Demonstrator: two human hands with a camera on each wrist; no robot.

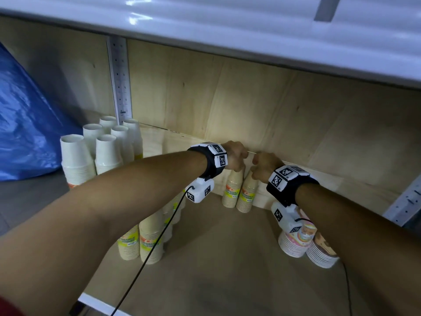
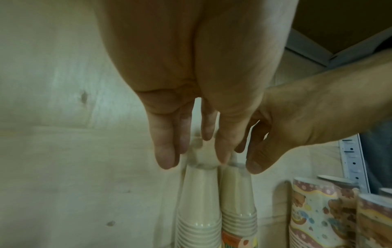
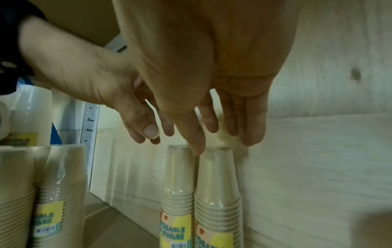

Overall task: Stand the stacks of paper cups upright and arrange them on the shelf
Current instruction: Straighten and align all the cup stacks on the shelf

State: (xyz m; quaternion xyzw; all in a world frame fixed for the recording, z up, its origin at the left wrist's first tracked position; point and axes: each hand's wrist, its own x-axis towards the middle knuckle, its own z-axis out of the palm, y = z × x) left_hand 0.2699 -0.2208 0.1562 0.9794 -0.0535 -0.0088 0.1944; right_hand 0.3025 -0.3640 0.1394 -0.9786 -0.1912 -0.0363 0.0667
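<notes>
Two wrapped stacks of beige paper cups stand upright side by side against the plywood back wall: the left stack (image 1: 232, 190) (image 2: 199, 201) (image 3: 178, 181) and the right stack (image 1: 247, 196) (image 2: 237, 198) (image 3: 218, 184). My left hand (image 1: 238, 163) (image 2: 195, 161) hangs over the left stack. Its straight fingers (image 2: 167, 156) point down on either side of the stack's wrapped top. My right hand (image 1: 257, 169) (image 3: 222, 146) is over the right stack. Its fingers are straight, and the thumb tip (image 3: 197, 149) is at the rims between the two stacks. Neither hand curls round a stack.
Several white cup stacks (image 1: 107, 151) stand at the far left, and beige stacks (image 1: 150, 236) stand front left. Patterned stacks (image 1: 296, 242) are at the right under my forearm. A blue bag (image 1: 27, 110) lies to the left. The upper shelf (image 1: 227, 30) hangs low overhead above the shelf board (image 1: 216, 258).
</notes>
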